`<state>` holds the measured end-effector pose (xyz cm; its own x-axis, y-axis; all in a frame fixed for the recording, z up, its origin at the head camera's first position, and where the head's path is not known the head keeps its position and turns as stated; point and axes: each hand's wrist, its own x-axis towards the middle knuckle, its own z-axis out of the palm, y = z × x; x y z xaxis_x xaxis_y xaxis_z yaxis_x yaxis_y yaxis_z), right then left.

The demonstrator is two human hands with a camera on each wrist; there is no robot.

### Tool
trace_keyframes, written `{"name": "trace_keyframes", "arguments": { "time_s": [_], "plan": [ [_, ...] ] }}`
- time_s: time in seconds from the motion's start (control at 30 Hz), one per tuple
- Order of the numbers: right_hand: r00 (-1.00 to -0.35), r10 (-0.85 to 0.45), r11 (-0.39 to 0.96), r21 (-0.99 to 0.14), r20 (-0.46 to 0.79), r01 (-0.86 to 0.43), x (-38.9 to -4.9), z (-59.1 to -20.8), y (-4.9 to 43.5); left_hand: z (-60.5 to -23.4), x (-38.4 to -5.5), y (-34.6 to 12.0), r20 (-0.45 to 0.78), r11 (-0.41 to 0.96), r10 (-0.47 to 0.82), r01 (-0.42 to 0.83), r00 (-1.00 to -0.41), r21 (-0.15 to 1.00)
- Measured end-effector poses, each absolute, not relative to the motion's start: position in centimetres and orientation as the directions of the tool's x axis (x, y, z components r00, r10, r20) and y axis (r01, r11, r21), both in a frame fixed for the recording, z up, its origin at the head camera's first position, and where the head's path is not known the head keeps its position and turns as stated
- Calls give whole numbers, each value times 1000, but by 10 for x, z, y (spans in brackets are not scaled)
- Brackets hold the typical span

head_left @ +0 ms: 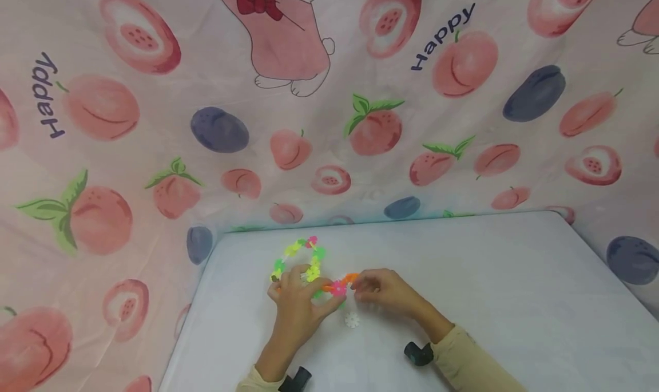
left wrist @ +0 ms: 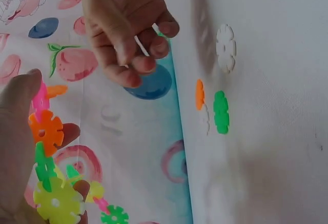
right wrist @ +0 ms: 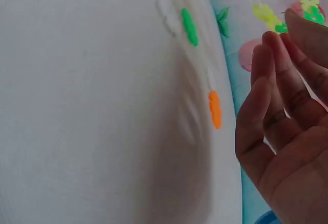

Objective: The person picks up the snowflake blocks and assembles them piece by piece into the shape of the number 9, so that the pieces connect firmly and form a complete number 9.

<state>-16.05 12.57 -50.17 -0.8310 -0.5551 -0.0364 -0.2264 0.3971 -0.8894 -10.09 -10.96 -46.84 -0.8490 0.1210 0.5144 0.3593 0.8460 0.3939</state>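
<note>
A chain of flower-shaped plastic discs [head_left: 313,270], yellow, green, pink and orange, loops above the white table. My left hand [head_left: 297,306] holds it, with thumb and fingers pinching near the pink disc [head_left: 338,288]. An orange disc [left wrist: 56,90] juts out from that pink one in the left wrist view. Close to this end is my right hand [head_left: 387,292], its fingers loosely bent. In the right wrist view no disc shows between the right fingers [right wrist: 289,75], and the left wrist view shows a gap between that hand and the chain.
On the table [head_left: 463,300] lie a loose white disc [head_left: 352,320], a green disc [left wrist: 221,112] and an orange disc [left wrist: 200,95], with another pale disc [left wrist: 206,120] beside the orange one. A fruit-print cloth [head_left: 329,117] hangs behind the table's far edge.
</note>
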Motion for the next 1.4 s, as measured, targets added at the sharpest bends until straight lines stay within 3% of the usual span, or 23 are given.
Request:
{"name": "trace_keyframes", "arguments": {
  "time_s": [0.43, 0.63, 0.77, 0.93, 1.23, 1.4],
  "plan": [
    [-740, -663, 610, -655, -113, -446, -153, -507, 106, -472, -102, -113, 531, 813, 102, 378, -841, 442],
    [-760, -631, 678, -586, -155, -444, -146, -501, 101, -473, -102, -113, 550, 810, 131, 409, -825, 421],
    [-771, -617, 669, -623, -160, -406, -147, -505, 105, -471, -101, -113, 539, 792, 139, 420, -831, 443],
    [-791, -608, 592, -706, -74, -389, -151, -511, 115, -470, -100, -114, 531, 787, 137, 417, -836, 454],
    [-860, -497, 458, -877, -117, -145, -156, -487, 129, -467, -101, -114, 461, 717, 81, 373, -884, 589],
    [-881, -463, 397, -911, -97, -109, -157, -474, 131, -466, -102, -114, 392, 679, 90, 344, -916, 648]
  ]
}}
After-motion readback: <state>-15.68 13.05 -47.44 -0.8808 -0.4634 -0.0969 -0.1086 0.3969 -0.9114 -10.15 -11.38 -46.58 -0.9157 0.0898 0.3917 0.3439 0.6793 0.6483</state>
